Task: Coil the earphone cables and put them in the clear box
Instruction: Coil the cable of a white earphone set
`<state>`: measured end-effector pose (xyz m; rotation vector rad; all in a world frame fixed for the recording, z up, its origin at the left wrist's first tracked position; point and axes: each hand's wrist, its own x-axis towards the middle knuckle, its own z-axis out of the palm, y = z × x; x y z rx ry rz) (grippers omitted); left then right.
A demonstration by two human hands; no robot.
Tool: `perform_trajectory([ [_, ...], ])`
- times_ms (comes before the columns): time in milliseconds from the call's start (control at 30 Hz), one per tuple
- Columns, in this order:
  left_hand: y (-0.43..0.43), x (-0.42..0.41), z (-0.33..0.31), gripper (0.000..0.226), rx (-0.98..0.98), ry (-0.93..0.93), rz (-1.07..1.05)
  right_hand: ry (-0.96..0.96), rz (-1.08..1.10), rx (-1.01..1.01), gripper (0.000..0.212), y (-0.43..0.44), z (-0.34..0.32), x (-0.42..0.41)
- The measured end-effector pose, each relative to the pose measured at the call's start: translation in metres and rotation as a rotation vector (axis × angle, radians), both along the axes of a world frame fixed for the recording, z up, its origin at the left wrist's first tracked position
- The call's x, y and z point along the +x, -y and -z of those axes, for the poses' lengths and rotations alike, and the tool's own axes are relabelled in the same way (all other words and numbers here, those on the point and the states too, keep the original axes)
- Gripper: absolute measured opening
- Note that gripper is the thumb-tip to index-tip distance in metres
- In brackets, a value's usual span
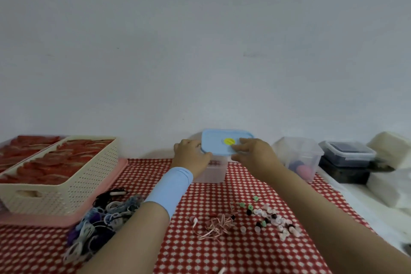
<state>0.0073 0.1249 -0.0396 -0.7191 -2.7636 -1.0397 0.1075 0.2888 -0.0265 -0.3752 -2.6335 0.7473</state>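
A clear box [213, 171] stands at the back of the table against the wall, with a light blue lid [219, 142] bearing a yellow sticker. My left hand [192, 157] grips the box's left side at the lid's edge. My right hand [253, 151] holds the lid's right front edge, thumb on top near the sticker. A loose pink earphone cable [216, 226] lies tangled on the cloth in front. A pile of tangled earphone cables [100, 222] in white, black, blue and purple lies at the left.
A cream basket [66, 184] of red items sits on a pink tray at left. Several small ear tips [270, 218] are scattered at the right. A second clear container [301, 157], a dark lidded box [348, 155] and white foam blocks [391, 184] stand further right.
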Motion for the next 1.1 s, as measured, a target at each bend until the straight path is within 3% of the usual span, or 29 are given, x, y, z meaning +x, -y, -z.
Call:
perform_trajectory([
  [167, -0.043, 0.038, 0.012, 0.041, -0.224, -0.047, 0.103, 0.094, 0.085, -0.075, 0.039, -0.036, 0.019, 0.048],
  [300, -0.060, 0.058, 0.019, 0.071, -0.392, -0.033, 0.188, 0.152, 0.098, -0.024, 0.036, -0.051, 0.032, 0.068],
  [367, -0.060, 0.062, 0.019, 0.074, -0.426, -0.052, 0.203, 0.218, 0.096, 0.055, 0.033, -0.051, 0.037, 0.070],
  [533, -0.034, 0.060, 0.014, 0.027, -0.328, -0.099, 0.220, 0.314, 0.124, 0.252, 0.033, -0.040, 0.031, 0.063],
  [700, 0.001, 0.061, 0.008, 0.016, -0.474, 0.120, 0.342, 0.167, -0.065, 0.190, 0.023, -0.002, 0.013, 0.057],
  [800, 0.015, 0.064, 0.017, 0.019, -0.583, 0.194, 0.392, 0.286, -0.220, 0.215, 0.024, 0.021, 0.013, 0.052],
  [933, 0.036, 0.066, 0.026, 0.028, -0.583, 0.247, 0.371, 0.571, -0.323, 0.339, 0.048, 0.044, 0.020, 0.052],
  [1033, 0.051, 0.075, 0.025, 0.051, -0.593, 0.304, 0.415, 0.524, -0.281, 0.402, 0.039, 0.055, 0.027, 0.050],
  [1100, 0.056, 0.075, 0.028, 0.053, -0.571, 0.221, 0.401, 0.462, -0.249, 0.361, 0.032, 0.058, 0.027, 0.048],
])
